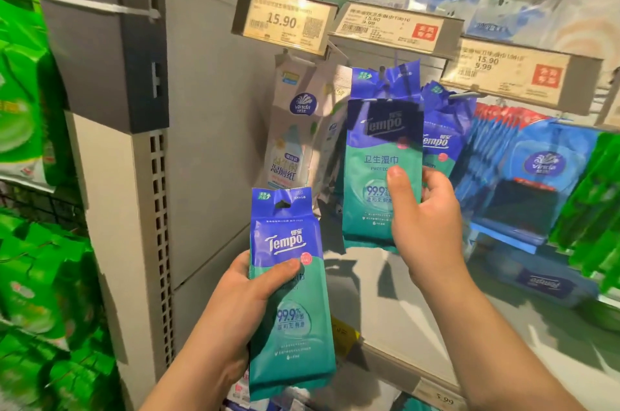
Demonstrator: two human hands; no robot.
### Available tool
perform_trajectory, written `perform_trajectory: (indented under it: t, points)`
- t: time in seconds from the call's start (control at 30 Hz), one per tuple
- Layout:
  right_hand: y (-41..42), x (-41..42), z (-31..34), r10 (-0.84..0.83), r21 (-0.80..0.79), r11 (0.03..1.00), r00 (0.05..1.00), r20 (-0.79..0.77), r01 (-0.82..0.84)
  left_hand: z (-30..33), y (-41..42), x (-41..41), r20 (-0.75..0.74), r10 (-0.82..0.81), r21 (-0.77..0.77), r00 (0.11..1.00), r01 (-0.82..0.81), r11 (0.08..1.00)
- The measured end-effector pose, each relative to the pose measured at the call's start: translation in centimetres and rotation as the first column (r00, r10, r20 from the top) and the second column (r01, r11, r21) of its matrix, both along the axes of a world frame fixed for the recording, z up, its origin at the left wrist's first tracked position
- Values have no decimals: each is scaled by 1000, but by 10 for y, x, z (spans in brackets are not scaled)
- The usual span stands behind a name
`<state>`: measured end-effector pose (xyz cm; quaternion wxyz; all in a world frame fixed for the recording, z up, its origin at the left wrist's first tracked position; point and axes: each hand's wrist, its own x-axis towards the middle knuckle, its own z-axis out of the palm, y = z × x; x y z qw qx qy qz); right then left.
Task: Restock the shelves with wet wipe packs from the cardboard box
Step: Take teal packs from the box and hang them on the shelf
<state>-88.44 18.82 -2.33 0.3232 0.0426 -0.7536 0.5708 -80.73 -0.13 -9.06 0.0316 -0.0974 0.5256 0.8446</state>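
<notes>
The right hand (424, 209) is raised toward the hooks, its grip clamped on the lower right edge of a Tempo pack (380, 155): the thumb (401, 189) lies flat across the front and the other fingers curl behind the edge. The forearm slants up from the lower right corner, wrist roughly straight. That pack stands upright with its blue top at the hook (382, 69) under the middle price tag (391, 24); whether the hole is on the hook cannot be told. Just behind and to the right hang more Tempo packs (439, 138). The left hand (241, 303) is lower and nearer the camera, its grip clamped on a second pack (288, 293) around the middle, thumb pressed across the front where blue meets teal, palm and fingers behind it. This pack is upright, held in the air in front of the grey upright post (147, 209), its punched hanging hole free. The left forearm rises from the bottom edge. To the left of the hooked pack hang white Vinda packs (295, 128); to the right hang blue Vinda packs (533, 175), then green packs (597, 195). Green packages (33, 276) fill the left side. The shelf (385, 303) below is pale grey.
</notes>
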Motion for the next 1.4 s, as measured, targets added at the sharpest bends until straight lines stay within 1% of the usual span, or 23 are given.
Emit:
perform_trajectory:
  t: [0.13,0.4,0.6,0.8,0.9,1.17,1.27,1.33,1.4]
  points:
    - [0,-20,5,-111,56,992,994,-10,112,-2,-1,-3,0,3,-15,1000,-3,1000]
    - [-9,-50,-1,-202,61,978,979,34,199,0,-7,-4,-7,11,-12,1000,-11,1000]
    - [-10,-53,-14,-181,95,981,979,96,172,4,-10,-3,-29,-12,-23,1000,11,1000]
    - [-5,-48,-26,-142,68,989,977,159,133,5,-9,-1,-45,-26,-45,999,24,999]
    - [4,-44,-36,-133,58,991,966,223,123,4,-7,0,-50,-35,-49,998,32,998]
    - [25,-7,-52,-124,79,991,944,304,104,4,3,-3,-77,-67,-34,995,64,997]
    - [27,16,-51,-60,86,996,947,317,34,5,10,-6,-88,-70,-21,994,68,997]
    - [27,32,-51,57,57,995,934,352,-82,8,17,-9,-95,-98,-17,991,97,995]
    - [27,48,-53,211,21,969,874,438,-244,11,25,-12,-100,-117,-11,988,116,993]
